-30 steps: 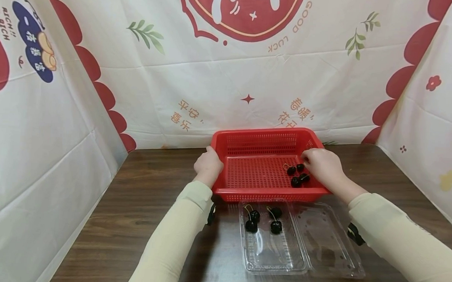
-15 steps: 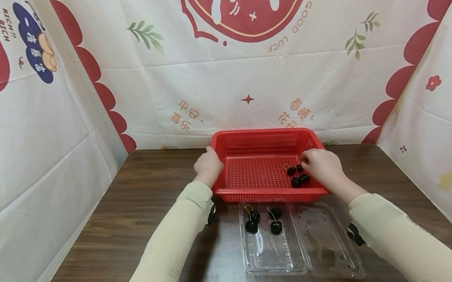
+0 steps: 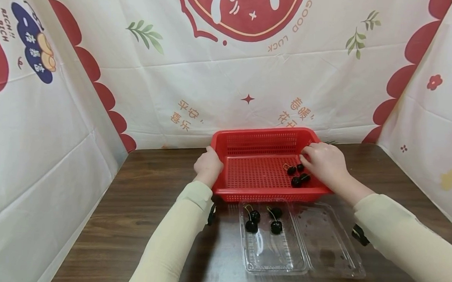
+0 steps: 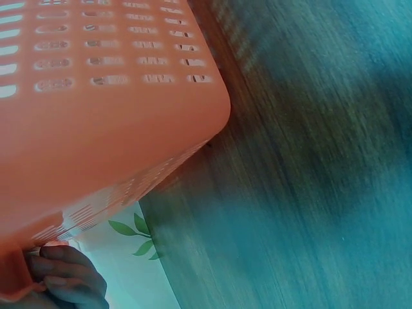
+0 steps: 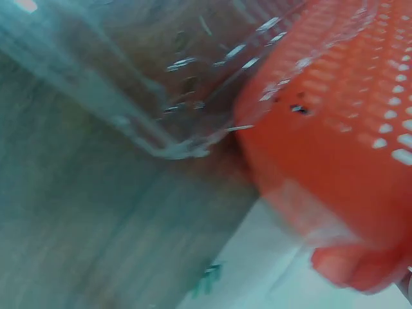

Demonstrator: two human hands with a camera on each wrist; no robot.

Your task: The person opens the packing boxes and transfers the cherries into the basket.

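Note:
In the head view a red plastic basket (image 3: 259,194) with slotted walls stands on the table. My left hand (image 3: 208,165) grips its left end; in the left wrist view curled fingers (image 4: 67,273) show by the rim. My right hand (image 3: 325,164) is bent over the basket's right end, fingertips beside several dark cherries (image 3: 295,181) with stems. Whether it holds a cherry is hidden. In front of the basket lies an open clear plastic clamshell box (image 3: 268,254), with more dark cherries (image 3: 276,227) in its left half.
The box's clear lid (image 3: 329,242) lies flat to the right, under my right forearm. The brown wooden table (image 3: 143,213) ends at the printed white cloth (image 3: 175,84) behind the basket and along both sides.
My right hand has risen slightly and turned, uncovering the cherry nearest its fingertips; its fingers look a little looser. The left hand, basket and box have stayed in place.

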